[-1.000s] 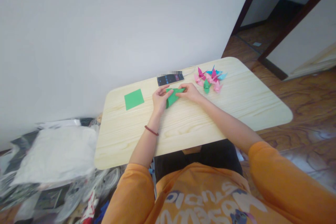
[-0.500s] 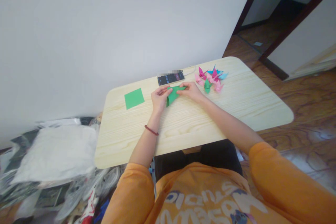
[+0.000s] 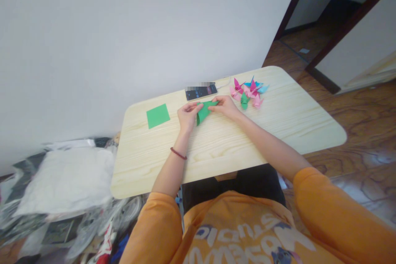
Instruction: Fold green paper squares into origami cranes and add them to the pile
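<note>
A partly folded sheet of green origami paper (image 3: 203,113) is held between my two hands above the table. My left hand (image 3: 187,116) pinches its left edge, thumb on top. At the upper right corner, my right hand (image 3: 227,107) grips the paper between thumb and fingers. The lower left part of the sheet curls over; its exact folds are too small to make out. Flat on the table to the left lies a square green sheet (image 3: 158,116). Right of my right hand sits a cluster of folded paper cranes (image 3: 253,94) in pink, magenta, blue and green.
Behind my hands a phone (image 3: 201,92) with a lit screen lies near the wall, a white cable (image 3: 225,85) at its right end. The pale wooden table (image 3: 235,144) has rounded corners. Plastic-wrapped bags (image 3: 68,177) are piled at the left, and a doorway opens at the right.
Almost nothing differs. Both hands keep their grip on the green paper, with only a very slight shift of the fingers.
</note>
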`<action>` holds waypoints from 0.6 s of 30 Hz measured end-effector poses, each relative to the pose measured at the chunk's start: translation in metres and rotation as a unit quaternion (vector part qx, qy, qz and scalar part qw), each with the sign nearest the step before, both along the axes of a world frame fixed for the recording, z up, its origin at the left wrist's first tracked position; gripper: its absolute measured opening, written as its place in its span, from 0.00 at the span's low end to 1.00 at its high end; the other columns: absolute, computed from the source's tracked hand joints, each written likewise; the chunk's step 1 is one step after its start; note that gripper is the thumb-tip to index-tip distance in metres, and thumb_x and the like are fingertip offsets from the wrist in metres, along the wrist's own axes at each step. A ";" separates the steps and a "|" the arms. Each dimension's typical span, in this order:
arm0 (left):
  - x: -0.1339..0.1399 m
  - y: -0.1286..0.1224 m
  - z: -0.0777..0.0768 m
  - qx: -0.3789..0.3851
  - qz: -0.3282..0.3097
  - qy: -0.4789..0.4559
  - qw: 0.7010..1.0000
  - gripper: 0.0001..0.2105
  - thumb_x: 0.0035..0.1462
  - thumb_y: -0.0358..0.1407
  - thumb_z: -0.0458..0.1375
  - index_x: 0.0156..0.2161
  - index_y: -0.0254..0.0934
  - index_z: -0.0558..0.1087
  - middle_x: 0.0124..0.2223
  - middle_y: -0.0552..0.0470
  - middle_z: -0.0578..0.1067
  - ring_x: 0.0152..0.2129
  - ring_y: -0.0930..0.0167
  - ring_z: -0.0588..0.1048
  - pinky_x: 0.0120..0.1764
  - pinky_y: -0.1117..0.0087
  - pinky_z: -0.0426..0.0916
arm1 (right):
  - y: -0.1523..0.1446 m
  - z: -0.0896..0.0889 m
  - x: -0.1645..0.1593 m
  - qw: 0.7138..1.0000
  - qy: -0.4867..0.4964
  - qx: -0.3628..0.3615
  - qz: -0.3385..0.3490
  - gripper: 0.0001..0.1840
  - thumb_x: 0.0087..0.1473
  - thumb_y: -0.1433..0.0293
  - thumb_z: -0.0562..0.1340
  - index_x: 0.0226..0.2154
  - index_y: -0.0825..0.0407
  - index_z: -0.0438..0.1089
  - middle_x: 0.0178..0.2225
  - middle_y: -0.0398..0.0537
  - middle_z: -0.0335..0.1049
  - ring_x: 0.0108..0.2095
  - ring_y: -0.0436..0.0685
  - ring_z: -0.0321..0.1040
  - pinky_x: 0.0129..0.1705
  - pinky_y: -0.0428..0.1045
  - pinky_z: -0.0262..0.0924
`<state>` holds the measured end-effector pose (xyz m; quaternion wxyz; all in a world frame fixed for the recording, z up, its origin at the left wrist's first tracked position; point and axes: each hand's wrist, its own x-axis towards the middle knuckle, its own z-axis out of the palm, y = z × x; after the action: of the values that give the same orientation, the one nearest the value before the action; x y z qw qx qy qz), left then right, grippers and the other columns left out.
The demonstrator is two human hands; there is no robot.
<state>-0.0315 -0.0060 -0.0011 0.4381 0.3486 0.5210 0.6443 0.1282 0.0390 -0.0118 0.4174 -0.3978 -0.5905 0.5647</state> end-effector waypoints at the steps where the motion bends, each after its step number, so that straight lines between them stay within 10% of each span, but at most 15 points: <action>1: 0.000 0.000 0.000 -0.001 0.001 -0.001 1.000 0.14 0.32 0.36 0.74 0.27 0.33 0.78 0.28 0.48 0.79 0.24 0.72 0.76 0.36 0.68 0.73 | 0.000 0.000 0.000 1.000 -0.001 0.000 -0.001 0.22 0.29 0.57 0.73 0.23 0.50 0.65 0.23 0.44 0.68 0.26 0.55 0.67 0.31 0.52 0.64; 18: -0.002 0.002 -0.004 -0.010 0.003 -0.020 1.000 0.15 0.31 0.36 0.74 0.27 0.32 0.78 0.29 0.48 0.80 0.24 0.72 0.77 0.37 0.67 0.74 | 0.000 0.002 -0.001 0.999 0.039 -0.023 -0.009 0.21 0.26 0.61 0.75 0.20 0.50 0.65 0.20 0.41 0.69 0.23 0.52 0.65 0.28 0.49 0.62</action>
<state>-0.0340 -0.0040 -0.0050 0.4495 0.3297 0.5199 0.6473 0.1277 0.0389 -0.0102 0.4363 -0.3899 -0.5569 0.5894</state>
